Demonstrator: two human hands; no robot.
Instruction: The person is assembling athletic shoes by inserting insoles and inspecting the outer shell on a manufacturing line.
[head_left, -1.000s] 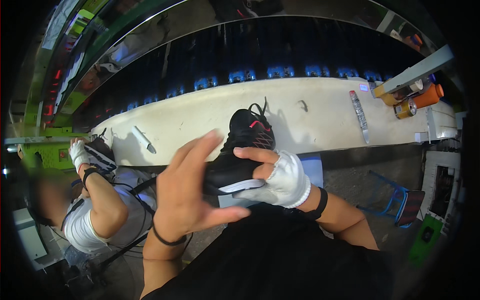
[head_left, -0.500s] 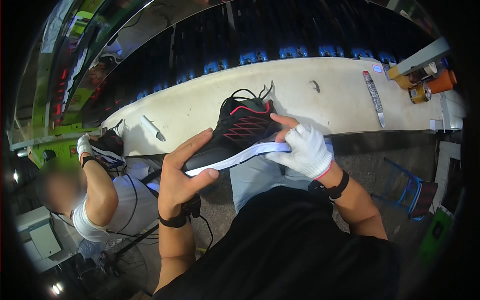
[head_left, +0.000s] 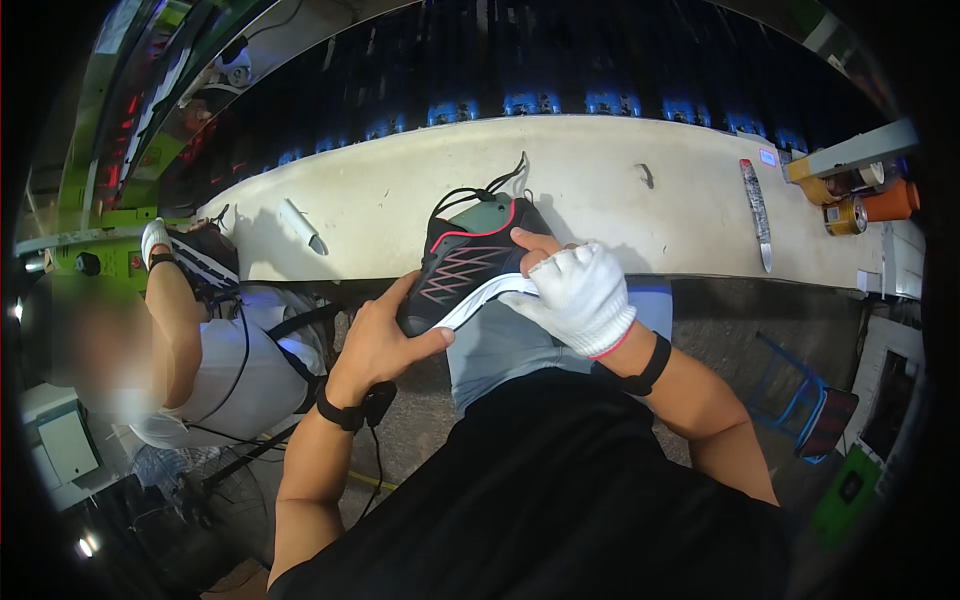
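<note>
Head view: mid-frame, the shoe has been turned side-on and is now steadied at both ends, toe clasped by the loosely curled left hand, heel pinched by the gloved right hand.

No readable text, labels, numbers, signs

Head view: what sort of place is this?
Probably a shoe factory or workshop: a black sneaker in both hands, a long pale worktop, and a co-worker with another shoe.
</note>
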